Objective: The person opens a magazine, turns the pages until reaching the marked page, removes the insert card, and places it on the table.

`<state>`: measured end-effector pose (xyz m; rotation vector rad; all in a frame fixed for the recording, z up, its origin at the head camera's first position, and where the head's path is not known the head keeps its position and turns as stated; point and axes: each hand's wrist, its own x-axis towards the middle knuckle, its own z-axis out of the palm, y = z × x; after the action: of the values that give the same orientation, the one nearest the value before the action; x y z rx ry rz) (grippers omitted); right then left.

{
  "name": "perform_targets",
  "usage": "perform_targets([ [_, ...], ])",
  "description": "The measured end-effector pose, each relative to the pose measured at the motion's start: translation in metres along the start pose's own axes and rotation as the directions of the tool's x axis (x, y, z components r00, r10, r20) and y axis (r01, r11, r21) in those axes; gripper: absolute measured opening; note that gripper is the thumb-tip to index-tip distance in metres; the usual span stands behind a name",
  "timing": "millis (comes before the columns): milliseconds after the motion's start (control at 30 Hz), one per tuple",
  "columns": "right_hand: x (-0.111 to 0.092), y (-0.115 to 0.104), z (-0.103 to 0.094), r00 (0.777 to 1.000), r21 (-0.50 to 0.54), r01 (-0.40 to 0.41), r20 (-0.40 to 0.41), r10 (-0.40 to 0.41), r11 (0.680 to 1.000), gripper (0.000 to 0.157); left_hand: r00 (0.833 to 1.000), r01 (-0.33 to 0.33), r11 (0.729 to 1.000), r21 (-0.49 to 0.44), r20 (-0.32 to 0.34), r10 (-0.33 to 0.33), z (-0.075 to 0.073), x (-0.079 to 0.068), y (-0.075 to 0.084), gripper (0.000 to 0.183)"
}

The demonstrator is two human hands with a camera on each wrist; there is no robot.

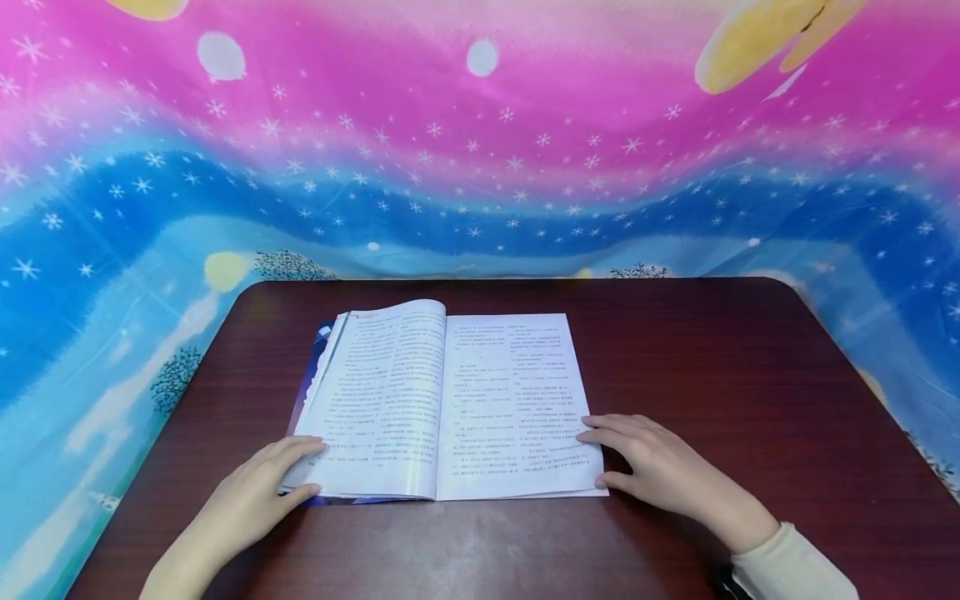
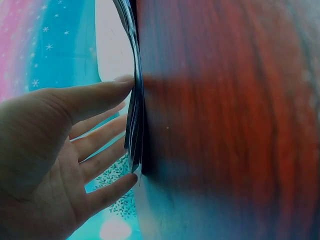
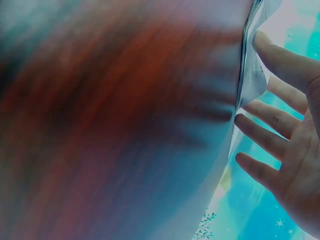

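Note:
An open magazine [image 1: 517,400] with small printed text lies on the dark table, its left stack of pages curving up toward the spine. My left hand [image 1: 251,492] touches its lower left corner with thumb and fingertips. In the left wrist view, the fingers of that left hand [image 2: 65,145] are spread and fairly straight along the edge of the magazine [image 2: 134,100]. At the lower right edge, my right hand [image 1: 667,467] rests its fingertips and thumb on the page margin. The right wrist view shows the fingers of the right hand [image 3: 295,130] extended and apart beside the magazine's edge [image 3: 245,60].
The brown wooden table [image 1: 720,358] has rounded far corners and extends on both sides of the magazine. Behind and beside it hangs a pink and blue cloth [image 1: 420,167] with snowflakes. A light sleeve [image 1: 795,567] covers the right forearm.

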<state>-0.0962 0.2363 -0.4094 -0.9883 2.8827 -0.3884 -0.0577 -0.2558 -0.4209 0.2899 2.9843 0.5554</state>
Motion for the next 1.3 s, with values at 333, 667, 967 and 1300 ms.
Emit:
perform_targets([
  [333,0.006,0.0,-0.01,0.999,0.016,0.004,-0.041,-0.003,1.0,0.048,1.0,-0.016,1.0,0.013,-0.019,0.016,0.001,0.001,0.001,0.051],
  [667,0.015,-0.003,-0.02,0.989,0.01,0.056,-0.141,-0.054,0.998,0.043,1.0,-0.02,1.0,0.013,-0.018,0.02,0.002,0.001,0.0,0.051],
  [967,0.026,-0.014,-0.035,0.983,0.03,0.063,-0.175,-0.057,0.998,0.042,0.999,-0.04,0.999,0.016,-0.037,0.04,0.0,0.001,0.003,0.051],
  [1300,0.039,-0.026,-0.048,0.958,0.007,0.143,-0.253,-0.136,0.99,0.041,0.975,-0.174,0.985,-0.008,-0.143,0.171,-0.003,0.015,0.031,0.04],
])
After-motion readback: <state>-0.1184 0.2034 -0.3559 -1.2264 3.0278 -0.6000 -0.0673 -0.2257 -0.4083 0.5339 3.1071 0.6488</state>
